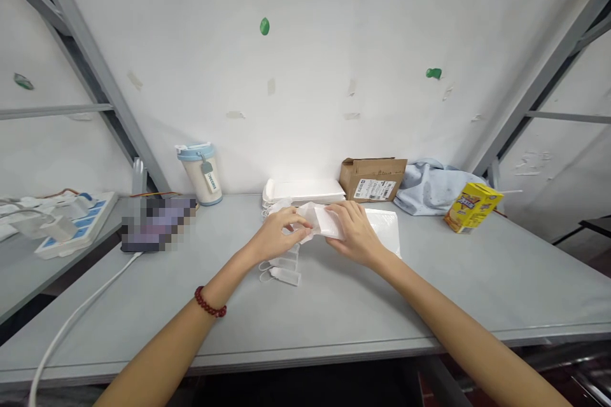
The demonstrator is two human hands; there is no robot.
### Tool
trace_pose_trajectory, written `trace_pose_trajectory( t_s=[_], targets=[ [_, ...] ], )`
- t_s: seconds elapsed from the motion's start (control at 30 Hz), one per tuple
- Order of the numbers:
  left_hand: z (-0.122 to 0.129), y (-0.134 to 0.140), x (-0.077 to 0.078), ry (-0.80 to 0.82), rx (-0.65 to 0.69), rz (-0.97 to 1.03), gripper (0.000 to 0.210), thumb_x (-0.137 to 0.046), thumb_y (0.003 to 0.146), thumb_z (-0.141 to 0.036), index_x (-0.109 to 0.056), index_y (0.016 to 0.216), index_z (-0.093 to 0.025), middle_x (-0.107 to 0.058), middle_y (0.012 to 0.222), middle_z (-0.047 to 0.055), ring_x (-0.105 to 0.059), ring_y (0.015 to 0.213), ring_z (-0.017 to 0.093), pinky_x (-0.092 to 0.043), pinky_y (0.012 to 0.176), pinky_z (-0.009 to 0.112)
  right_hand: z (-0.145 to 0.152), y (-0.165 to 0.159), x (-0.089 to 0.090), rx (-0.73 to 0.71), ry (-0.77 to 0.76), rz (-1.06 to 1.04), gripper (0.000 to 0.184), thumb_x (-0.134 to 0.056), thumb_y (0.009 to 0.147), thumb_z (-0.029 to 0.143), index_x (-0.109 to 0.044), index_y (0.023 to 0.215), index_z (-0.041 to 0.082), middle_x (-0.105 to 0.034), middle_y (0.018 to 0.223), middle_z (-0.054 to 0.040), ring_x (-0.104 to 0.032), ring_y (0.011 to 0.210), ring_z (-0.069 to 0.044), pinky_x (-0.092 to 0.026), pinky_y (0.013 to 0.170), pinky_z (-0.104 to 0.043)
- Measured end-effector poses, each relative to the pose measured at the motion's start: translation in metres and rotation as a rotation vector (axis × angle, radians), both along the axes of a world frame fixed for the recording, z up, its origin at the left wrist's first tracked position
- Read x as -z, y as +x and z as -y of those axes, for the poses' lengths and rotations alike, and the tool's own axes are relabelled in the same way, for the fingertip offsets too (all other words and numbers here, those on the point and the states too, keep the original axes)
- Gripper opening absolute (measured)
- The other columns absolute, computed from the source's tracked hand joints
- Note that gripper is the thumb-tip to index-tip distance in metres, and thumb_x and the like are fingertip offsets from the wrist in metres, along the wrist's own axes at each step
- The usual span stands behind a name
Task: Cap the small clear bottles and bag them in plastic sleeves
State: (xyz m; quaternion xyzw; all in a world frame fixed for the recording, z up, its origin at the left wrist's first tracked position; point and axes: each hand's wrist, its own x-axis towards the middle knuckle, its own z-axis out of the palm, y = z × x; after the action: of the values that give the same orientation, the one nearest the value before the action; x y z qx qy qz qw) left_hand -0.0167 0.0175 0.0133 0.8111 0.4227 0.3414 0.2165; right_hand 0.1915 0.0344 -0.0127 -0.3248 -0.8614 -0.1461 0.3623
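Note:
Over the middle of the table, my left hand (280, 233) pinches the crumpled, translucent edge of a white plastic bag (328, 222). My right hand (354, 232) wraps round the other end of that bag from above; what is inside it I cannot make out. Beneath and right of my right hand lies a flat white padded envelope (387, 229). Several small white pieces with string loops (285, 275) rest on the table below my left hand. Just behind both hands is a stack of white padded envelopes (305, 189).
Along the back stand a cream tumbler with a blue lid (203, 178), a cardboard box (375, 179), a light blue cloth (424, 187) and a yellow drink carton with a straw (470, 208). At left are a phone (160, 224) on a white cable (81, 311) and a power strip (81, 229).

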Motion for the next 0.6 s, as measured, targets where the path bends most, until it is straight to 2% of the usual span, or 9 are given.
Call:
trace_pose_trajectory(
  t_s=[0.1,0.27,0.4,0.6],
  targets=[
    [0.000,0.000,-0.001,-0.021,0.009,0.004,0.015,-0.053,0.080,-0.028,-0.066,0.079,-0.022,-0.059,0.083,0.002,-0.055,0.078,0.014,-0.046,0.071,0.027,0.000,0.000,0.000,-0.014,0.003,0.000,0.045,-0.057,0.071,0.019,-0.040,0.112,0.017,-0.053,0.104,-0.0123,-0.047,0.094,-0.027,-0.038,0.079,-0.041],
    [-0.002,-0.004,-0.004,0.025,-0.027,0.128,0.018,-0.050,0.082,-0.032,-0.061,0.075,-0.019,-0.057,0.104,0.005,-0.053,0.096,0.018,-0.045,0.078,0.029,-0.003,0.002,0.000,0.015,-0.026,-0.001,0.045,-0.057,0.071,0.021,-0.041,0.113,0.016,-0.053,0.104,-0.0131,-0.047,0.095,-0.028,-0.038,0.079,-0.042],
    [-0.004,-0.007,-0.005,0.044,-0.083,0.158,0.020,-0.050,0.082,-0.037,-0.061,0.077,-0.020,-0.056,0.106,0.005,-0.053,0.097,0.019,-0.044,0.080,0.031,-0.003,0.003,0.000,0.010,-0.044,0.014,0.046,-0.057,0.071,0.023,-0.041,0.114,0.015,-0.053,0.105,-0.0137,-0.047,0.097,-0.028,-0.038,0.079,-0.042],
    [-0.003,0.001,0.006,0.042,-0.046,0.132,0.019,-0.056,0.080,-0.038,-0.068,0.082,-0.024,-0.056,0.107,0.005,-0.048,0.108,0.021,-0.039,0.091,0.036,0.003,0.000,0.000,-0.059,-0.044,0.027,0.047,-0.057,0.071,0.022,-0.039,0.114,0.016,-0.053,0.106,-0.0135,-0.047,0.098,-0.028,-0.037,0.080,-0.042]
  ],
)
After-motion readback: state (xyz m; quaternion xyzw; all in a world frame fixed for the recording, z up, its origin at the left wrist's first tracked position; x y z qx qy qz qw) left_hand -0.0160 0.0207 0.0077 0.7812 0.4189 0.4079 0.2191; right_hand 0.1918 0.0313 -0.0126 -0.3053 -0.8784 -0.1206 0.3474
